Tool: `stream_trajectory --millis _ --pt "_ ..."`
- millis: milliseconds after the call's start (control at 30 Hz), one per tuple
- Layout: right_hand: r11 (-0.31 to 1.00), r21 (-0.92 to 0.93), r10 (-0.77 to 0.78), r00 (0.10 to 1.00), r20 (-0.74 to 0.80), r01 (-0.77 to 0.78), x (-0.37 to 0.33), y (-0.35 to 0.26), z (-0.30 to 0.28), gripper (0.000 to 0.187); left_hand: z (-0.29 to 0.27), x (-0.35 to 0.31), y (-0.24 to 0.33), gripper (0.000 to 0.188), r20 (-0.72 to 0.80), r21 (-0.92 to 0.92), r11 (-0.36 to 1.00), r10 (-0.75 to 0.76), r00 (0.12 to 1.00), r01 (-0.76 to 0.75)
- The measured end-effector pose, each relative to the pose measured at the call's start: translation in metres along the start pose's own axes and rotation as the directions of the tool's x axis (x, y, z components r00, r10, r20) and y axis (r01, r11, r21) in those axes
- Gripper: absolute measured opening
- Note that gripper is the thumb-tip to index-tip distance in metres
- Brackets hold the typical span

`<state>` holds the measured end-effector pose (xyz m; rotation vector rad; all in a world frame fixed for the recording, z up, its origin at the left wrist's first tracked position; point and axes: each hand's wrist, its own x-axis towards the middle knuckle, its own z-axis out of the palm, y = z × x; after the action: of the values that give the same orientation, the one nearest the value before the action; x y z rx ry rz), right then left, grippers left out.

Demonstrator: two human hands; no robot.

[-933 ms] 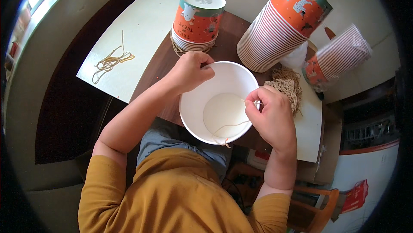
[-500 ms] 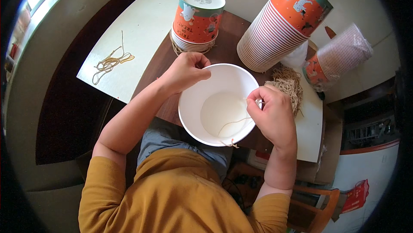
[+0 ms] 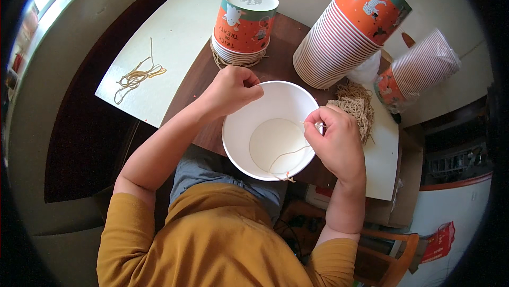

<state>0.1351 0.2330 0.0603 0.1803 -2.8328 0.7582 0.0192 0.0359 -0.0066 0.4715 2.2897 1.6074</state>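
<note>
A white-lined paper bucket (image 3: 273,109) stands in front of me, its open mouth tilted up toward me. My left hand (image 3: 236,91) is closed at its far left rim, thumb on the inner side; its fingertips are partly hidden. At the right rim, my right hand (image 3: 335,137) pinches the end of a thin cord (image 3: 290,153). From there the cord runs slack across the mouth to the near rim, where a knotted end (image 3: 289,178) with an orange bit sticks out.
Upturned orange-and-green buckets (image 3: 244,27) stand at the far side with cord around their base. A tall stack of buckets (image 3: 339,35) leans behind, and a plastic-wrapped stack (image 3: 419,69) lies right. A cord bundle (image 3: 354,108) sits right; loose cord (image 3: 139,77) lies left.
The bucket has shifted slightly right, and my left hand has moved a little with it. My right hand stays almost still on the cord.
</note>
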Motion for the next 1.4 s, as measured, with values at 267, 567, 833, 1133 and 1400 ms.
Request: stream_trajectory --millis 267,567,833,1133,1400 --pt "0.999 -0.013 -0.039 0.999 0.003 0.039 0.001 0.006 0.001 0.006 0.000 -0.003 0.006 0.026 -0.001 0.252 0.967 0.031 1.000 -0.030" --pt "0.997 0.052 -0.050 0.998 0.026 0.049 0.024 0.044 0.004 0.009 -0.003 -0.033 -0.009 0.050 0.129 -0.092 0.995 0.043 0.991 -0.031" --pt "0.904 0.367 0.093 0.940 0.328 -0.217 0.024 0.002 0.042 0.014 0.011 -0.061 -0.018 0.031 0.084 -0.521 0.844 -0.093 0.992 0.124" --pt "0.719 0.504 0.281 0.864 0.418 -0.478 0.034 0.005 0.075 0.014 0.009 -0.058 -0.033 0.024 -0.009 -0.339 0.940 0.021 1.000 -0.023" --pt "0.698 0.556 0.263 0.884 0.388 -0.452 0.037 0.008 0.085 0.015 0.005 -0.058 -0.025 0.021 -0.041 -0.159 0.982 0.093 0.995 -0.099"
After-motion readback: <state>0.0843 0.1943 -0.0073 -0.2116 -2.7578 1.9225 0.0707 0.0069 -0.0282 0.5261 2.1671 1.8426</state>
